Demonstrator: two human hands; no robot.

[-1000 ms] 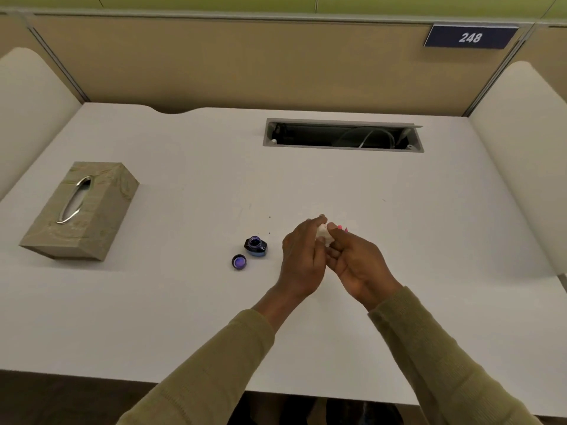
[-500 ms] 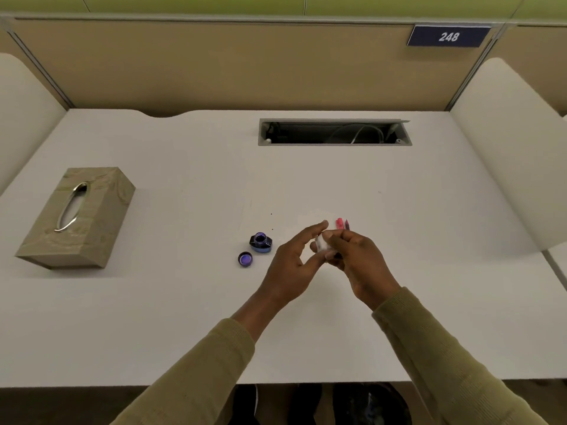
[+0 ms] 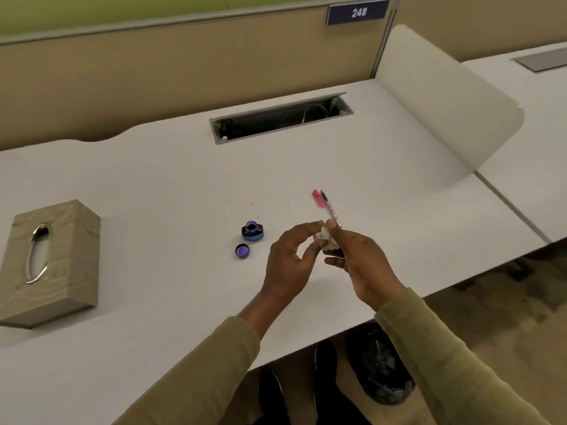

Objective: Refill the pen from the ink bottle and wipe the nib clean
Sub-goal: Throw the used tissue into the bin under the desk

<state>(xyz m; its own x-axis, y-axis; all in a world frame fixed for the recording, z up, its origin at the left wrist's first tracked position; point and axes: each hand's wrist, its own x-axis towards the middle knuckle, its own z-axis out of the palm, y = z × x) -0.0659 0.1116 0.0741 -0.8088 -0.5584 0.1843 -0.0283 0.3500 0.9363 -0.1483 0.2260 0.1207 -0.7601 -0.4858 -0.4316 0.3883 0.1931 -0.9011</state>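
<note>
Head view, mid-frame: right hand [image 3: 362,259] gripped the slim pink pen [image 3: 333,210] while left hand [image 3: 291,259] pinched crumpled white tissue [image 3: 324,237] around its nib, apparently wiping; next probably capping the open blue ink bottle [image 3: 252,230]

open ink bottle [image 3: 252,230] and cap [image 3: 242,250] probably crowd left hand [image 3: 288,265].

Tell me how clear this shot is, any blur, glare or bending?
Head view: soft even light, faint shadows; desk edges bow from the wide lens; pen and tissue slightly blurred; mild glare on the tissue box slot.
</note>
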